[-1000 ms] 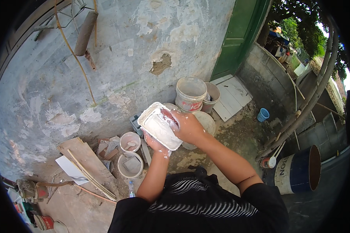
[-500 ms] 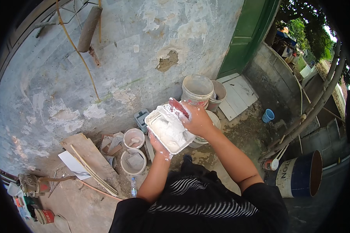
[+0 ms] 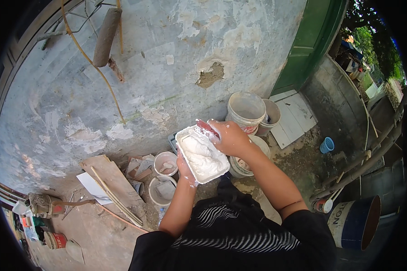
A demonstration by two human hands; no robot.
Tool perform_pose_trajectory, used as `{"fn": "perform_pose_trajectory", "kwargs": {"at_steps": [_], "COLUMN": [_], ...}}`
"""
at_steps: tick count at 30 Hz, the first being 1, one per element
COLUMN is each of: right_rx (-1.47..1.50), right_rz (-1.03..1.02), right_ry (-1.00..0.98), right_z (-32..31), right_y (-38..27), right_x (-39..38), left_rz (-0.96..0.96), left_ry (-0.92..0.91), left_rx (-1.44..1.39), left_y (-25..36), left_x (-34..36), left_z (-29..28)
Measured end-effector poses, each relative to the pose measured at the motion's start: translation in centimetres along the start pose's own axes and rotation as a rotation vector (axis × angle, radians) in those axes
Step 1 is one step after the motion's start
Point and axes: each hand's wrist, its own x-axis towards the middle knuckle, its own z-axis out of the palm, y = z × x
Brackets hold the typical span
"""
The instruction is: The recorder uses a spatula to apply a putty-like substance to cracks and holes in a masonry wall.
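My left hand (image 3: 184, 169) grips a white rectangular tub (image 3: 216, 176) from its left side and underneath, its fingers partly hidden. Thick white paste (image 3: 204, 158) fills the tub, smeared up to the rim. In my right hand (image 3: 233, 137) is a dark red putty scraper (image 3: 206, 127), held at the tub's far right edge. White paste coats part of the scraper, and its lower edge is hard to make out. Spots of the same paste dot both hands.
Ahead stands a grey wall (image 3: 153, 67) with peeling patches and a broken hole (image 3: 211, 75). Buckets (image 3: 246, 108) line its foot, near a green door (image 3: 298, 54). Boards (image 3: 111, 178) lie at left; a drum (image 3: 357, 223) and blue plastic cup (image 3: 327, 145) are at right.
The scraper has turned and shows less of its face over the tub. The tub is tilted differently, with more paste in view. Surroundings have shifted rightward in the picture.
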Motion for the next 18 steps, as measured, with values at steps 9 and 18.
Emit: {"fn": "perform_pose_trajectory", "kwargs": {"at_steps": [9,18], "right_rx": [0.231,0.225], "right_rz": [-0.006,0.004], "right_ry": [-0.099,-0.148], "right_z": [-1.0,-2.2], "right_y": [4.2,9.3], "right_x": [6.8,12.9], "left_rz": [0.217,0.417], "left_ry": [-0.026,0.013], "left_rx": [0.009,0.003], "left_y": [0.3,-0.7], "left_x": [9.1,15.2], "left_z": [0.8,0.9]}}
